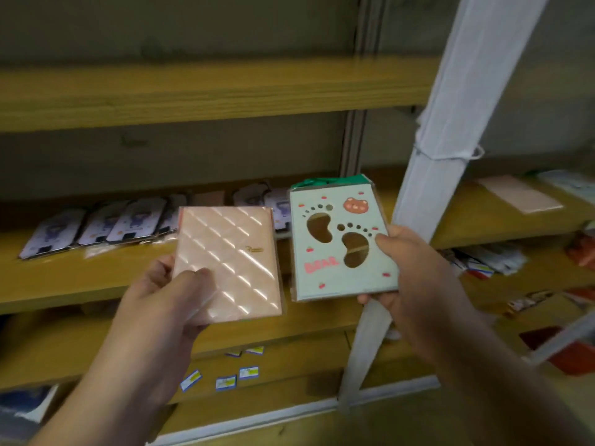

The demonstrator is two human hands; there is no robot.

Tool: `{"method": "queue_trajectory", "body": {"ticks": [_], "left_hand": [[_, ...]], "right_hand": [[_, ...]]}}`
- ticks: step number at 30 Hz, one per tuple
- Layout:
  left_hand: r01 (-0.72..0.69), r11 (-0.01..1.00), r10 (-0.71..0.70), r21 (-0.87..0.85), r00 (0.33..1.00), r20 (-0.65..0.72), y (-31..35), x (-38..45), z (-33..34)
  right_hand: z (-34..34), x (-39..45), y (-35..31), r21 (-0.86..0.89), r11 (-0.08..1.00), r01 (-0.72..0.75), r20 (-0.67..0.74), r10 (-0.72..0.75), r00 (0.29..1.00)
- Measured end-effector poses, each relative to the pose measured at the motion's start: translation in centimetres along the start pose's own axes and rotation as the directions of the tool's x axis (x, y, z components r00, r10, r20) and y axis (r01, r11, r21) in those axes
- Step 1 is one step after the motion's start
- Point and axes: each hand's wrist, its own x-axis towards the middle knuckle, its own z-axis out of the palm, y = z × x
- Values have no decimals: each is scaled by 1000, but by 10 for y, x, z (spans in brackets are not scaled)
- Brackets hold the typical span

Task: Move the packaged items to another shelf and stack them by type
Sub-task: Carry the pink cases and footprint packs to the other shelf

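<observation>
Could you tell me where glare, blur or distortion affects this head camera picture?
Head view: glare streaks cross the pink quilted package; the row of packages on the shelf is soft and smeared; the white upright post leans from wide-angle distortion; lighting is dim overall.

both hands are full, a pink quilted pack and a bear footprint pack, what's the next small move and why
Probably set one down first: the left hand could lay the pink quilted pack on bare wood of the middle shelf beside the row of purple-printed packs. The right hand holds a different type, the bear footprint pack, so it likely needs its own spot.
</observation>
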Motion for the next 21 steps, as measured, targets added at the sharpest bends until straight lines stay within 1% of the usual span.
{"method": "queue_trajectory", "body": {"ticks": [2, 3, 4, 5, 7, 10, 11, 13, 14, 16, 19, 21], "left_hand": [[-11, 1000, 11, 6, 1000, 6, -7, -22, 19], [-19, 1000, 19, 4, 1000, 12, -10, -33, 29], [-30, 1000, 30, 0, 999, 15, -13, -42, 39], [-41, 999, 41, -8, 999, 15, -16, -51, 50], [-59, 998, 60, -29, 998, 25, -24, -66, 71], [-40, 999, 42, -32, 997, 63, -39, -84, 107], [-20, 999, 22, -25, 996, 87, -43, -89, 121], [17, 1000, -15, -13, 990, 139, -51, -94, 147], [33, 999, -32, -7, 986, 164, -54, -94, 161], [60, 998, -63, 19, 978, 198, -61, -92, 187], [96, 994, -108, 59, 958, 265, -75, -86, 227], [120, 991, -135, 66, 945, 298, -85, -77, 252]], "right_hand": [[-25, -15, 5, 93, 992, -80, 30, 77, 997], [-39, -20, 7, 112, 988, -110, 53, 105, 993], [-53, -25, 10, 111, 988, -109, 75, 101, 992], [-69, -29, 13, 146, 984, -105, 85, 93, 992], [-100, -35, 18, 189, 980, -65, 73, 52, 996], [-151, -37, 30, 195, 977, -88, -11, 92, 996], [-166, -37, 33, 228, 971, -68, -20, 74, 997], [-197, -40, 42, 326, 945, 30, 1, -32, 999], [-213, -43, 48, 362, 930, 67, -16, -65, 998], [-240, -41, 56, 364, 924, 120, -57, -106, 993], [-275, -26, 61, 371, 918, 142, -113, -108, 988], [-294, -12, 66, 372, 922, 104, -163, -46, 986]]}}
